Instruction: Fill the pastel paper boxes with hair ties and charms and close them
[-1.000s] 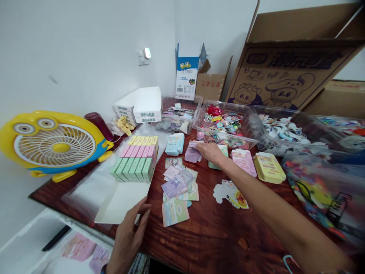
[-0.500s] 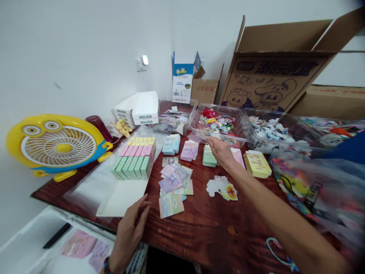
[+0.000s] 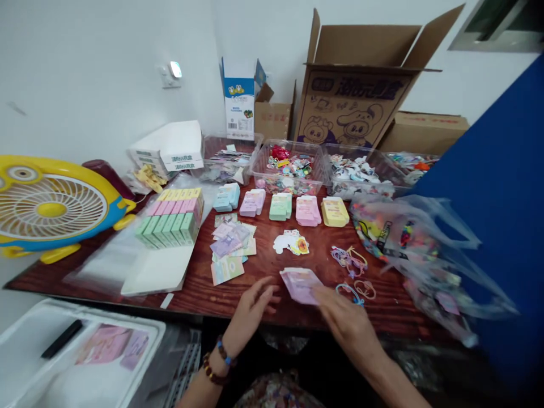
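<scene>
My right hand (image 3: 345,317) grips a flat, unfolded-looking purple paper box (image 3: 301,285) by its right end, above the front of the table. My left hand (image 3: 253,309), with bead bracelets at the wrist, is a little left of that box, its fingers apart and holding nothing. Behind them lie a small heap of white cut-out stickers (image 3: 292,242) and a pile of pastel cards (image 3: 232,243). Farther back stands a row of flat box stacks: blue (image 3: 226,197), purple (image 3: 252,203), green (image 3: 280,207), pink (image 3: 308,211) and yellow (image 3: 335,212).
Colourful hair ties (image 3: 349,260) lie at the right, beside a clear plastic bag (image 3: 408,232). Filled small boxes stand in a white tray (image 3: 153,272) at the left, near a yellow fan (image 3: 55,204). Clear bins (image 3: 289,164) and cartons (image 3: 348,102) line the back.
My right hand has come back from the row of stacks, now with a purple flat box. My left hand has moved right, towards it. The view has turned to the right.
</scene>
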A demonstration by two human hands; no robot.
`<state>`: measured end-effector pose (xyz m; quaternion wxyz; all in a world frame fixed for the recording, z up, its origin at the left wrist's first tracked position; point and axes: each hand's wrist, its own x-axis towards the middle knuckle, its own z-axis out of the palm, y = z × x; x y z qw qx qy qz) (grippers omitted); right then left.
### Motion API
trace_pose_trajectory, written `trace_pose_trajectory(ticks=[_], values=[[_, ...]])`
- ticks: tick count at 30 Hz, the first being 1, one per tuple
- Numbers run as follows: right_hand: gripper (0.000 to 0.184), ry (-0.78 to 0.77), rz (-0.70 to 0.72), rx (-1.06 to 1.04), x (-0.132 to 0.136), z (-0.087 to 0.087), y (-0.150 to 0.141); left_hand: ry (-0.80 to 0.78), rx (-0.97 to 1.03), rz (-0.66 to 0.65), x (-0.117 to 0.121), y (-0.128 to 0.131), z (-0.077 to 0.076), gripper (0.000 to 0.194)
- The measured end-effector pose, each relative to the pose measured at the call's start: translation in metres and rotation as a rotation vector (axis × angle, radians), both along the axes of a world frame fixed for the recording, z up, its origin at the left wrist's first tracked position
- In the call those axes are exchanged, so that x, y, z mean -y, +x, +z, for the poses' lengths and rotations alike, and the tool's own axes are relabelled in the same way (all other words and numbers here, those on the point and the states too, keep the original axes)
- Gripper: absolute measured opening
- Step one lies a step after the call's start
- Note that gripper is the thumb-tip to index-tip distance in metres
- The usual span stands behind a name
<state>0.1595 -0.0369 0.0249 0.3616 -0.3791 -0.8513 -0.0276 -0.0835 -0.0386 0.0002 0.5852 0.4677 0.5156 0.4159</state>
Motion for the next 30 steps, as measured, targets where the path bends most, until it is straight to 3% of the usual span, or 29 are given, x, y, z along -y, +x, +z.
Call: trace_pose_trajectory(ticks=[2, 6, 10, 16, 22, 27, 30], values=[[0.028, -0.039, 0.017, 0.036, 0.015, -0.018, -0.006, -0.013, 0.031, -0.045, -0.004, 0.017, -0.004, 0.055], [0.028, -0.109, -0.055, 0.048, 0.030, -0.048, -0.010, 0.121, -0.140, -0.118, -0.013, 0.036, -0.013, 0.046], [0.025, -0.152, -0.106, 0.030, 0.029, -0.064, 0.001, 0.175, -0.272, -0.150, -0.022, 0.048, -0.018, 0.056], [0.024, -0.220, -0.062, -0.002, 0.024, -0.063, 0.019, 0.223, -0.441, -0.188, -0.034, 0.065, -0.013, 0.043], [0.028, -0.231, -0.103, -0.123, 0.017, -0.063, 0.039, 0.243, -0.515, -0.159, -0.047, 0.091, -0.005, 0.026], [0.031, -0.163, -0.118, -0.271, 0.011, -0.059, 0.051, 0.200, -0.418, -0.056, -0.038, 0.081, 0.000, 0.030], [0.035, -0.091, -0.160, -0.383, 0.014, -0.049, 0.041, 0.147, -0.241, -0.090, -0.030, 0.087, 0.008, 0.032]])
